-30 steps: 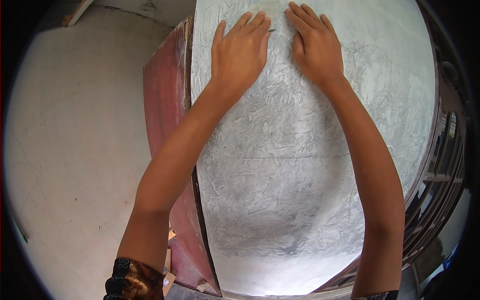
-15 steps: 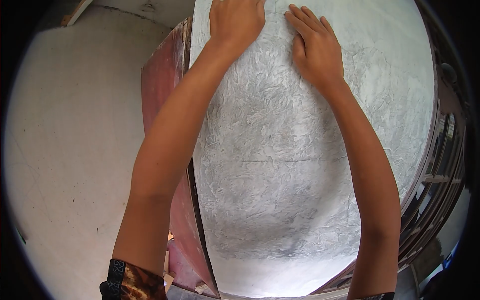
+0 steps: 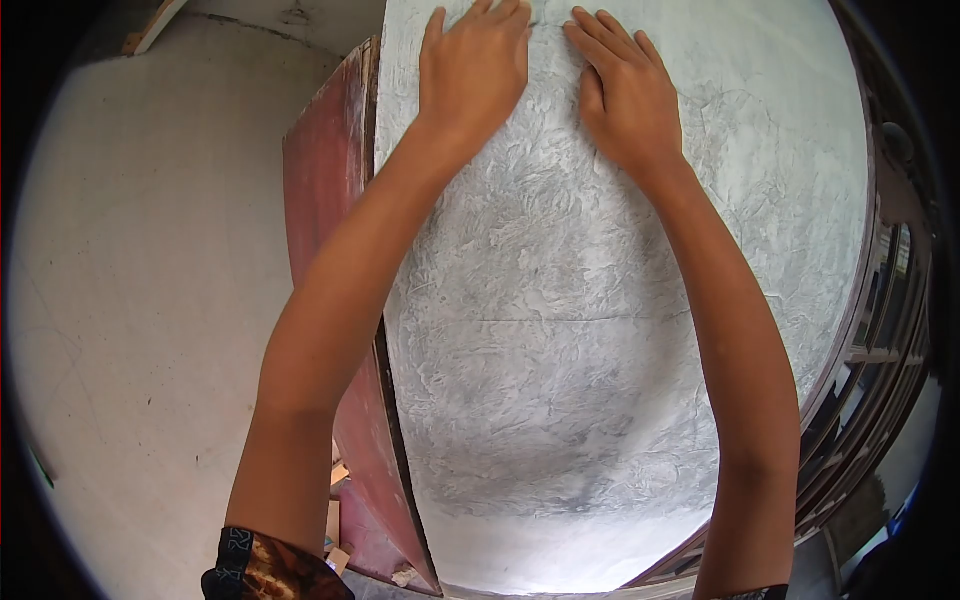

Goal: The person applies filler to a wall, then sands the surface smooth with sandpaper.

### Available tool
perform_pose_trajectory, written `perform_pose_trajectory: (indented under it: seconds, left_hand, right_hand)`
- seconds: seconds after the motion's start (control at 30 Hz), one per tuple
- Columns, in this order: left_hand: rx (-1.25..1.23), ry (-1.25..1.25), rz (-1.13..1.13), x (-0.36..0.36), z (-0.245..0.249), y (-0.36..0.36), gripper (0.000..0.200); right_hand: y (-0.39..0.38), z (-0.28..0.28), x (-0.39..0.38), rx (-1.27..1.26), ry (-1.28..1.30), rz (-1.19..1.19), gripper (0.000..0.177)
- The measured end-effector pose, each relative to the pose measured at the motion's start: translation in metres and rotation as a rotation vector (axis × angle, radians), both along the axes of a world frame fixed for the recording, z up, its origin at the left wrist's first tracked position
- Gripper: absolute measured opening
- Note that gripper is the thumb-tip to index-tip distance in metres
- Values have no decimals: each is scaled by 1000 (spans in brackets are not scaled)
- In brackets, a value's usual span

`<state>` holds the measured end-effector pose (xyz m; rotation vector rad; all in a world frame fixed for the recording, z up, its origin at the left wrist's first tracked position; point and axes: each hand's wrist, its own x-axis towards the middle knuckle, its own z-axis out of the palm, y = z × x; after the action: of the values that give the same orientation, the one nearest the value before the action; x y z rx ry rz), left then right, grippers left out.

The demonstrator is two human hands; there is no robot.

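Note:
A large pale grey surface (image 3: 540,270) with a wrinkled, crinkled texture fills the middle of the view. Near its top edge in the picture, my left hand (image 3: 475,70) lies on it with the fingers stretched out. To the right of that, my right hand (image 3: 632,100) rests flat on the same surface, fingers extended and thumb bent in alongside. A thin horizontal line crosses the surface below the hands. Neither hand appears to hold anything, though the undersides of both are hidden.
A worn red panel (image 3: 325,170) with a dark edge borders the surface on the left. Beyond it is a plain beige wall or floor (image 3: 140,300). Dark-framed window bars (image 3: 875,330) curve along the right side. Small scraps (image 3: 338,555) lie at the lower left.
My left hand has come slightly down in the picture, so its fingertips now show. My right hand has shifted a little to the left.

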<state>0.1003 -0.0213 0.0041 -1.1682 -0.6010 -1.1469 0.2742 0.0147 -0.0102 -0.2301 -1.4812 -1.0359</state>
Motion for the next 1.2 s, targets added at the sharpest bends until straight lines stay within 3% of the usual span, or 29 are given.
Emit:
perform_pose_trajectory:
  seconds: [0.1, 0.3, 0.37, 0.47, 0.5, 0.73, 0.93, 1.1, 1.2]
  left_hand:
    - [16, -50, 65, 5, -63, 1, 28]
    - [63, -77, -19, 5, 26, 5, 31]
    - [76, -62, -22, 6, 16, 11, 31]
    - [-18, -56, -28, 12, -52, 10, 29]
    - [-22, -56, -25, 11, -53, 8, 29]
    - [48, -51, -80, 9, 10, 8, 31]
    - [-49, -48, -23, 7, -83, 3, 28]
    - [-15, -26, -43, 4, 13, 2, 28]
    - [23, -8, -59, 2, -2, 17, 30]
  right_hand:
    - [-2, -1, 2, -6, -4, 3, 46]
    - [19, 6, 6, 110, -10, -63, 44]
    - [16, 2, 5, 124, 7, -51, 49]
    - [-7, -7, 2, -15, -14, 11, 47]
    - [-4, -7, 1, -19, -13, 15, 47]
    - [12, -1, 5, 99, 3, -58, 49]
    - [4, -5, 1, 17, 8, -57, 48]
    - [-10, -10, -2, -71, 29, -88, 48]
    - [-5, -12, -2, -51, 36, -97, 48]
